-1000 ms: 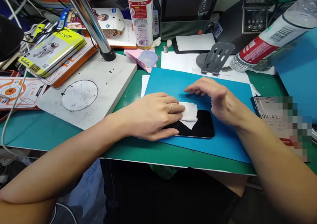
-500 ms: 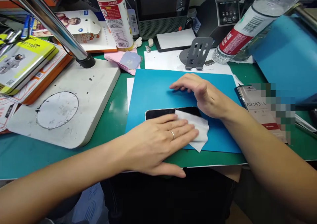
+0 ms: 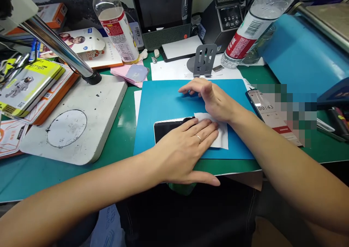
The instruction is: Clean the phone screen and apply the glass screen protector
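A smartphone [image 3: 165,127] with a dark screen lies flat on the blue mat [image 3: 160,94]. Over its right part is a white wipe [image 3: 222,136]. My left hand [image 3: 188,145], with a ring on one finger, lies flat with fingers stretched out and presses on the wipe; it covers much of the phone. Just behind the phone, my right hand [image 3: 212,98] rests on its side on the mat, its fingers loosely curved and apart, with nothing in them. The right wrist is close to the wipe's far edge.
A second phone showing a timer [image 3: 268,110] lies right of the mat. Behind stand a grey phone stand [image 3: 205,59], a tilted plastic bottle [image 3: 242,39] and another bottle [image 3: 118,36]. The white lamp base [image 3: 106,105] and stacked boxes [image 3: 29,83] are at the left.
My left hand has slid right and slightly up across the phone, with the wipe under it. My right hand keeps its pose. The whole view has shifted a little.
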`<act>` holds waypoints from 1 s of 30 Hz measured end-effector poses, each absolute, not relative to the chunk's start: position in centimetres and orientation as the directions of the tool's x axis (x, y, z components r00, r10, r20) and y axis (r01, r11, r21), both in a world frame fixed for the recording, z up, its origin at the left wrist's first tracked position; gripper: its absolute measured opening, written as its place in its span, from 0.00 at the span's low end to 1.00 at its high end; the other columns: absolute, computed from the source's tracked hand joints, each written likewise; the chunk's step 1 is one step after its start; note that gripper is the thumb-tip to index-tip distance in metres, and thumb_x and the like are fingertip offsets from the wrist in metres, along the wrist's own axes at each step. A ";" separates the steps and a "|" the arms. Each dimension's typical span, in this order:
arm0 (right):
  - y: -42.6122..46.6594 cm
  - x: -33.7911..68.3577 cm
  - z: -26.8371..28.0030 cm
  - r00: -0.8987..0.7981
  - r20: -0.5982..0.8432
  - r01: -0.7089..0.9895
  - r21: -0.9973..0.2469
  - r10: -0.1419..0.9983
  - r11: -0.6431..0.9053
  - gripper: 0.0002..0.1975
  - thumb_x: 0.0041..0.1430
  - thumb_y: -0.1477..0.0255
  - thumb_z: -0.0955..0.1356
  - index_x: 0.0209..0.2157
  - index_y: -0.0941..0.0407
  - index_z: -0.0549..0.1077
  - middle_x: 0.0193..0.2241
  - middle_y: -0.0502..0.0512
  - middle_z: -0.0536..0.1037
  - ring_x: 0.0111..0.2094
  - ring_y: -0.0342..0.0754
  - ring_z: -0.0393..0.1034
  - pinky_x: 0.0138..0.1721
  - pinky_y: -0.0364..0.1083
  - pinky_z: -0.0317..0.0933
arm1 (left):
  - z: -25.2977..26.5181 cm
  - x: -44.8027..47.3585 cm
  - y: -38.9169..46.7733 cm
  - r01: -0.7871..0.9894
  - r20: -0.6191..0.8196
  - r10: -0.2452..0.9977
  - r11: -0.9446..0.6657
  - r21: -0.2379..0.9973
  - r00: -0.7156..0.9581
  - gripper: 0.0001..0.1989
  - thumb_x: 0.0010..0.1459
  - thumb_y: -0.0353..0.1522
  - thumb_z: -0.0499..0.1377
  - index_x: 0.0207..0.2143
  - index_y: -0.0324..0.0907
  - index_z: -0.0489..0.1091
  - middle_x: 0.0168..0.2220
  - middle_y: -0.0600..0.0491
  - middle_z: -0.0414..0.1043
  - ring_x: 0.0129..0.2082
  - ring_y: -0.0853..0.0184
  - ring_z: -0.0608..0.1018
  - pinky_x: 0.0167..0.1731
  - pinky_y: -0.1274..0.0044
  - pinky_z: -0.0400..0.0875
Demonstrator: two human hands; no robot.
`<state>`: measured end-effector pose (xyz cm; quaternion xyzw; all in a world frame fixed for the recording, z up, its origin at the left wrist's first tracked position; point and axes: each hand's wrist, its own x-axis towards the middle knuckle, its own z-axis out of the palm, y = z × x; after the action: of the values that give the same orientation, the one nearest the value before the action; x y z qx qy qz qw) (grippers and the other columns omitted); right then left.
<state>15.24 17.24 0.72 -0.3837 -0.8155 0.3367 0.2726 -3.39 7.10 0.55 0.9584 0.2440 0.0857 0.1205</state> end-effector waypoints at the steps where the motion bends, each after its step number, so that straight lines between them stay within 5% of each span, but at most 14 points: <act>1: 17.2 15.2 0.7 -0.549 0.189 0.444 -0.759 0.814 0.476 0.47 0.60 0.35 0.46 0.50 0.49 0.80 0.50 0.58 0.79 0.51 0.56 0.72 0.55 0.55 0.63 | 0.7 -3.5 6.9 0.456 0.095 0.494 -0.849 0.267 0.864 0.52 0.64 0.63 0.48 0.71 0.28 0.53 0.73 0.37 0.55 0.75 0.51 0.57 0.74 0.62 0.45; 10: 16.8 14.3 1.0 -0.442 0.224 0.462 -0.773 0.868 0.435 0.48 0.62 0.36 0.44 0.44 0.54 0.79 0.45 0.61 0.80 0.48 0.57 0.72 0.53 0.56 0.62 | 1.6 -6.0 3.2 0.606 -0.042 0.609 -0.777 0.167 0.792 0.53 0.65 0.64 0.41 0.74 0.31 0.46 0.76 0.42 0.41 0.77 0.53 0.49 0.74 0.63 0.42; 23: 17.0 14.5 1.2 -0.401 0.254 0.431 -0.796 0.880 0.425 0.49 0.60 0.34 0.43 0.40 0.54 0.79 0.42 0.61 0.80 0.46 0.56 0.73 0.53 0.57 0.61 | 0.7 -4.0 3.3 0.837 0.033 0.838 -0.546 0.037 0.545 0.54 0.65 0.63 0.37 0.72 0.25 0.51 0.74 0.32 0.48 0.75 0.46 0.53 0.72 0.59 0.49; 30: 17.0 14.6 1.2 -0.367 0.256 0.459 -0.786 0.894 0.414 0.51 0.59 0.34 0.42 0.43 0.55 0.80 0.43 0.62 0.81 0.47 0.58 0.73 0.54 0.59 0.62 | 0.2 2.0 1.0 0.828 0.097 0.825 -0.561 0.024 0.556 0.58 0.62 0.65 0.36 0.70 0.22 0.54 0.73 0.31 0.50 0.75 0.45 0.54 0.73 0.61 0.51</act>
<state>14.55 17.03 1.19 -0.4420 -0.7655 0.3125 0.3479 2.04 0.99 0.22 0.8820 0.4685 0.0487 -0.0120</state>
